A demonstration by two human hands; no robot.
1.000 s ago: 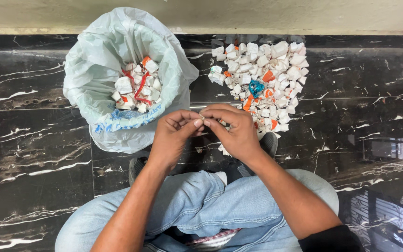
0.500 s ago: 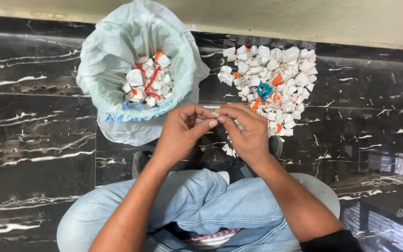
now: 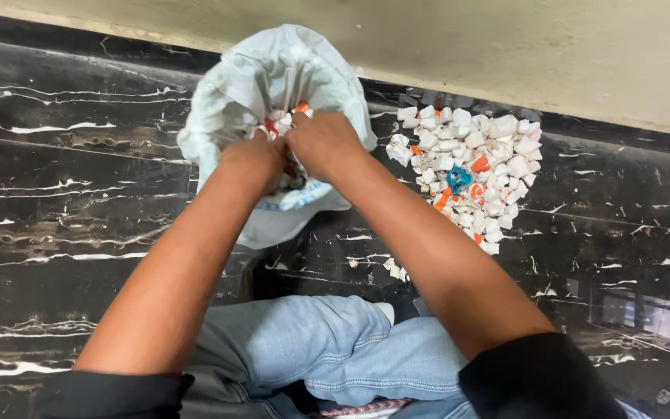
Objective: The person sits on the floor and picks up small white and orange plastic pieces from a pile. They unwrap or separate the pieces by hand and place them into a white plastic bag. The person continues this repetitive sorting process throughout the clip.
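Both my hands are over the mouth of a pale plastic bag (image 3: 273,74) on the dark marble floor. My left hand (image 3: 253,155) and my right hand (image 3: 323,141) sit side by side, backs up, fingers dipping into the bag and hidden. Inside the bag, a few small white and orange pieces (image 3: 295,110) show past my knuckles. I cannot see whether either hand holds anything.
A pile of small white folded pieces (image 3: 471,159), with some orange ones and one blue piece (image 3: 459,178), lies right of the bag by the wall. A few stray pieces (image 3: 395,268) lie near my crossed legs in blue jeans (image 3: 327,349).
Both hands moved forward and left from in front of my knees, where they pinched a small white piece together, to the bag's mouth. The view has tilted.
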